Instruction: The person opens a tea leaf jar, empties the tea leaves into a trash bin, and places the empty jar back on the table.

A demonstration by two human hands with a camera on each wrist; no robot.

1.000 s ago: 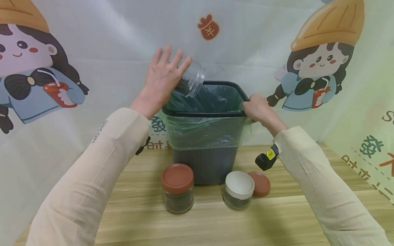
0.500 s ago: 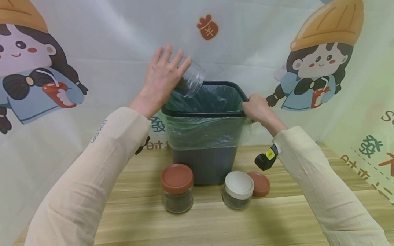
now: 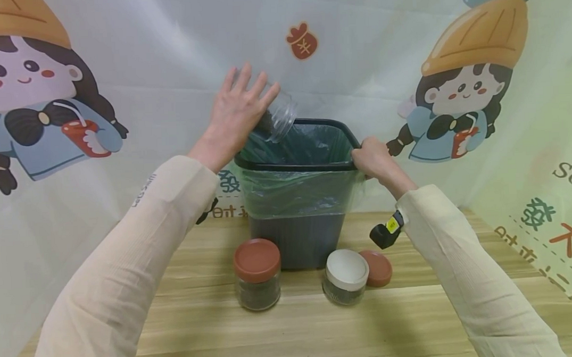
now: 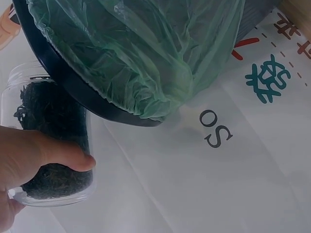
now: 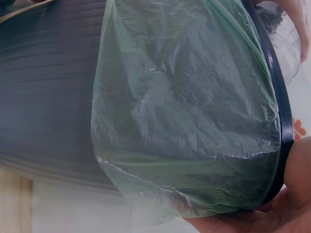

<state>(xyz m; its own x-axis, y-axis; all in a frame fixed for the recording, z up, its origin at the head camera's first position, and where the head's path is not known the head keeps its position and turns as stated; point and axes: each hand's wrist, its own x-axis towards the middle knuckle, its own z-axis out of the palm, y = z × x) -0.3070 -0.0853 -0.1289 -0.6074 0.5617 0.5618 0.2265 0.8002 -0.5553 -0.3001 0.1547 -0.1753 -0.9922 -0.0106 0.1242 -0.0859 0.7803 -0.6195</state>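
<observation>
Clear, smooth-walled and round, a jar (image 3: 285, 114) lies tipped in the left hand (image 3: 237, 108), its thumb bent across one side and the spread fingers bracing the other. Packed inside, beneath that thumb, is a dark, shaggy, shredded mass (image 4: 58, 184); the jar's ribbed mouth points away from the fingers, over the bin's rim. The right hand (image 3: 373, 156) has its fingers closed round the opposite end of the glossy black rim (image 3: 331, 121), where thin, crinkled green plastic film (image 3: 306, 193) folds over the tapering grey bin (image 3: 295, 242). Below and between both sets of fingers, on streaked wood-grain (image 3: 202, 336), stand a squat glass jar with a matte red lid (image 3: 257, 259) and another with a white lid (image 3: 347, 269), beside a flat red disc (image 3: 380, 269).
</observation>
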